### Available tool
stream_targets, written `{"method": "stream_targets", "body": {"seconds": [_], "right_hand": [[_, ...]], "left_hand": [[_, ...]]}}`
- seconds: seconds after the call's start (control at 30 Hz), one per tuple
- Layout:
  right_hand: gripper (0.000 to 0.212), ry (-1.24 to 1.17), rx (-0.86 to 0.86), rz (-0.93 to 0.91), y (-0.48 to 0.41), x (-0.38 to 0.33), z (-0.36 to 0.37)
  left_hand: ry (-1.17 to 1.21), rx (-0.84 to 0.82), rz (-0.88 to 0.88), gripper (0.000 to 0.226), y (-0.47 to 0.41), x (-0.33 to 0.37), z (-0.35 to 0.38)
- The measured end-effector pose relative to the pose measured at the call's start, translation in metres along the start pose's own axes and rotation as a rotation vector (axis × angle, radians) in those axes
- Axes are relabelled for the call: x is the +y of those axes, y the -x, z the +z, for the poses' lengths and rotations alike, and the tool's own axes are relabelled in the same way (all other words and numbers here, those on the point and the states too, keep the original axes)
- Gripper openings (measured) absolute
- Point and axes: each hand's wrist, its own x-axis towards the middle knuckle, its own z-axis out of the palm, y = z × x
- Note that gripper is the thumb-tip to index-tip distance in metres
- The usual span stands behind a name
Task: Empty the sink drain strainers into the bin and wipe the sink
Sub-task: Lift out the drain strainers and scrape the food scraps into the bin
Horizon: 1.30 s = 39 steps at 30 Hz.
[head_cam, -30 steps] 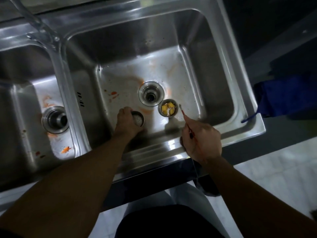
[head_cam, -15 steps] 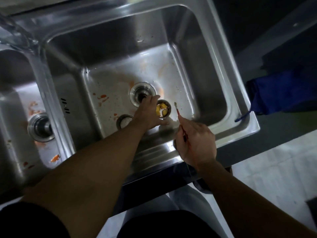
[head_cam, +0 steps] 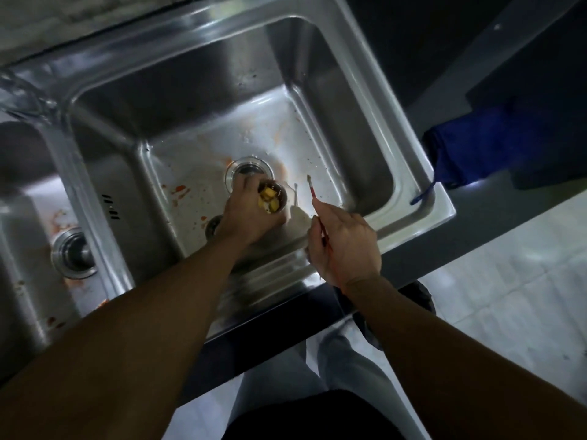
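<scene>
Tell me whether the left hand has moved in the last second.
Yes: left hand shifted right from the other strainer to grip the food-filled strainer beside the open drain.

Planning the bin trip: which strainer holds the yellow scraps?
The strainer gripped by the left hand; the other strainer lies loose beside that wrist, mostly hidden.

1. A small round metal strainer (head_cam: 273,198), full of yellow food bits, is held in the left hand (head_cam: 246,217), just right of the open drain hole (head_cam: 249,171).
2. A second strainer (head_cam: 212,224) is seen near the drain hole, half hidden.
3. The shiny steel sink (head_cam: 355,100) is smeared orange around the drain hole.
</scene>
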Motion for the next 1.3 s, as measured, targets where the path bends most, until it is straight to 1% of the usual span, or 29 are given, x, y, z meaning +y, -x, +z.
{"method": "stream_targets", "body": {"seconds": [0.07,0.2,0.3,0.4,0.53,0.63,0.73,0.83,0.97,1.1,1.2,1.3], "right_hand": [[0.026,-0.03,0.04,0.019,0.0,-0.001,0.0],[0.037,-0.221,0.082,0.095,0.003,-0.004,-0.013],[0.037,-0.381,0.131,0.106,0.012,0.002,-0.036],[0.039,-0.421,0.217,0.17,0.03,0.017,-0.07],[0.037,-0.435,0.405,0.255,0.069,0.058,-0.117],[0.035,-0.373,0.56,0.373,0.109,0.099,-0.144],[0.032,-0.321,0.655,0.492,0.156,0.14,-0.163],[0.031,-0.273,0.662,0.631,0.209,0.175,-0.177],[0.028,-0.231,0.665,0.748,0.273,0.209,-0.186],[0.025,-0.263,0.683,0.838,0.317,0.227,-0.178],[0.023,-0.279,0.642,0.907,0.34,0.236,-0.164],[0.021,-0.351,0.596,0.926,0.36,0.245,-0.143]], "left_hand": [[0.045,0.03,0.007,0.083,0.015,0.01,-0.016],[0.042,0.114,0.071,0.083,0.046,0.039,-0.037],[0.07,0.173,0.099,0.089,0.068,0.071,-0.041],[0.11,0.205,0.175,0.083,0.088,0.111,-0.032],[0.074,0.11,0.291,0.078,0.105,0.17,0.003],[0.096,0.038,0.402,0.081,0.119,0.218,0.041],[0.128,-0.038,0.502,0.086,0.137,0.26,0.087],[0.14,-0.14,0.501,0.094,0.157,0.29,0.136],[0.089,-0.246,0.544,0.088,0.181,0.304,0.201],[0.024,-0.368,0.541,0.083,0.198,0.294,0.258],[-0.019,-0.456,0.521,0.081,0.203,0.278,0.295],[-0.053,-0.537,0.506,0.08,0.201,0.254,0.328]]}}
